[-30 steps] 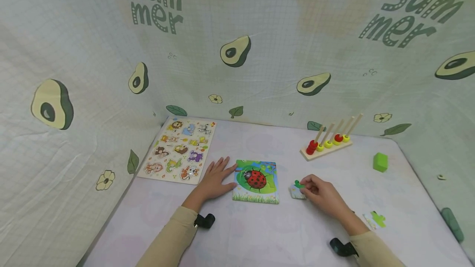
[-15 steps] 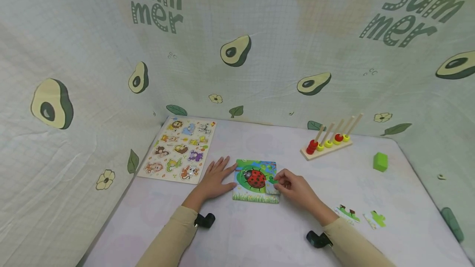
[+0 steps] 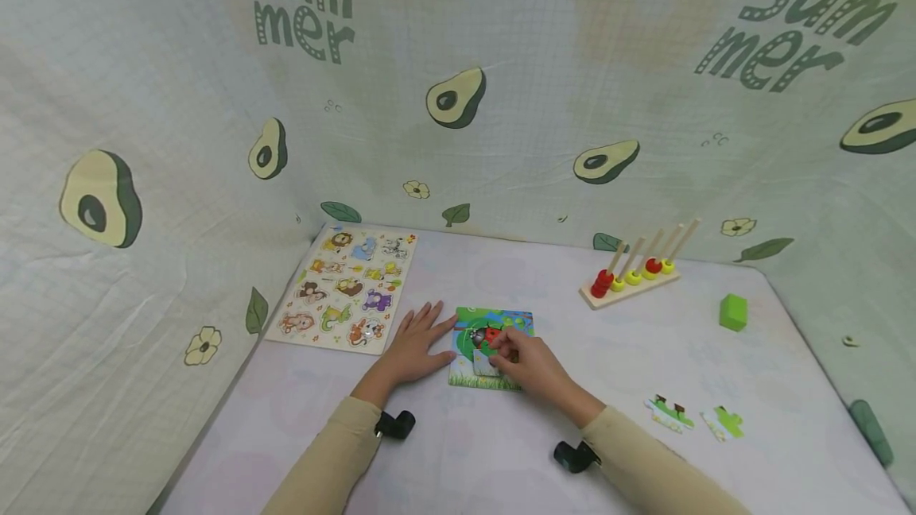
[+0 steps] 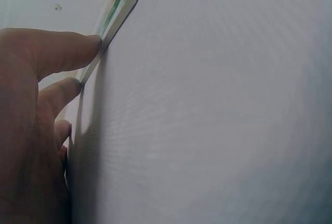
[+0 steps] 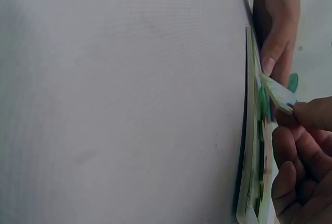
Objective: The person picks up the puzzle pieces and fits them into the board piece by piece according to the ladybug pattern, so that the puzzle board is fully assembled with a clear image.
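A square ladybug puzzle board with a grass border lies mid-table. My left hand rests flat at its left side, fingers spread; thumb and index fingertips touch the board's edge in the left wrist view. Over the board's lower middle, my right hand pinches a light blue and green puzzle piece between thumb and fingers. In the right wrist view this piece is tilted, its lower corner right at the board's surface. The hand and piece cover part of the ladybug.
Two loose puzzle pieces, one with brown marks and one green, lie at the right. An animal puzzle board is back left. A bead stacker with pegs and a green block stand at the back right.
My right hand has carried the puzzle piece leftward from the table right of the board to over the board's lower middle. The left hand has stayed in place.
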A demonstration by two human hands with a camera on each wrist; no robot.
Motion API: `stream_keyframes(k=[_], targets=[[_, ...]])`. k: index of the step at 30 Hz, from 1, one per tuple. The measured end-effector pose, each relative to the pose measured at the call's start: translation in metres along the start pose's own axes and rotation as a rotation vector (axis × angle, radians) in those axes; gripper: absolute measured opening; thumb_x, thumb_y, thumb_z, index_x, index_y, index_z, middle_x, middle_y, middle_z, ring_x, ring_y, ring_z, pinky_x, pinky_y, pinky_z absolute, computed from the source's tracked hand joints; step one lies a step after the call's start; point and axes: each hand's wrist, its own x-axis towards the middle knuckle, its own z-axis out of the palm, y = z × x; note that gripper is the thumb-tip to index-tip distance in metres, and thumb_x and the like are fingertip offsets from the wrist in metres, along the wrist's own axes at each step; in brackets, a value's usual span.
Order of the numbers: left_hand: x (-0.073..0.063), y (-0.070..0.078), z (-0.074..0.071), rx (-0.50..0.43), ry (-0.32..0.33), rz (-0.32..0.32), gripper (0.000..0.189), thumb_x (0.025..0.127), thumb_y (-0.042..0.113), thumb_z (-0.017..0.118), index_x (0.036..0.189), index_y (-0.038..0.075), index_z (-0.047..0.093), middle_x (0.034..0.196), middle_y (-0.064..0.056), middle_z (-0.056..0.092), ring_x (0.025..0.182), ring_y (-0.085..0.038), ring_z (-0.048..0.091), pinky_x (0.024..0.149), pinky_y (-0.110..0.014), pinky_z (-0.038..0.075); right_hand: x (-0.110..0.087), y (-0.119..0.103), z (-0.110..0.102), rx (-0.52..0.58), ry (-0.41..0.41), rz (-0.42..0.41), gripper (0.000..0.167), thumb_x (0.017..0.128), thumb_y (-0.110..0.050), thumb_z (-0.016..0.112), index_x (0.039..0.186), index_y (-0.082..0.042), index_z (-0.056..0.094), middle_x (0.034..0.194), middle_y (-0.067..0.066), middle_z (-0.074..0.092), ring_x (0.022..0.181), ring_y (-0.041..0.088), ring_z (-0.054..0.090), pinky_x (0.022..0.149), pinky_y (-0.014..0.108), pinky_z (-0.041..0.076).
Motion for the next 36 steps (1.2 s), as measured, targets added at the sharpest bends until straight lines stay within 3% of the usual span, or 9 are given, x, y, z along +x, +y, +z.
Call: stream_keyframes(k=[14,26,36], targets=[[0.001,0.002,-0.001,-0.004,0.0,0.006,0.068,0.099,0.049,0.058,0.158,0.023,0.039,0.169,-0.01,0.019,0.156,-0.031,0.009,0.125,-0.056,0.002,0.009,-0.008,0.017,-0.066,-0.004,-0.014,0.012,0.092,-0.014,0.076,0.1,-0.012,0.067,0.077,-0.011,0.061,0.065,0.002,0.053,0.058,0.022,0.048],[0.001,0.0,0.002,0.022,-0.004,-0.002,0.068,0.099,0.05,0.058,0.159,0.024,0.038,0.169,-0.009,0.019,0.157,-0.03,0.01,0.125,-0.055,0.003,0.011,-0.012,0.021,-0.196,0.015,-0.061,0.007,0.09,-0.014,0.077,0.095,-0.011,0.074,0.09,-0.004,0.059,0.075,0.007,0.053,0.064,0.024,0.048],[0.001,-0.001,0.002,0.022,-0.006,-0.008,0.068,0.099,0.05,0.057,0.159,0.025,0.038,0.169,-0.009,0.018,0.157,-0.03,0.009,0.125,-0.055,0.002,0.011,-0.012,0.019,-0.249,-0.038,-0.071,0.021,0.089,-0.02,0.08,0.107,-0.012,0.077,0.093,-0.004,0.059,0.077,0.009,0.051,0.066,0.026,0.047]])
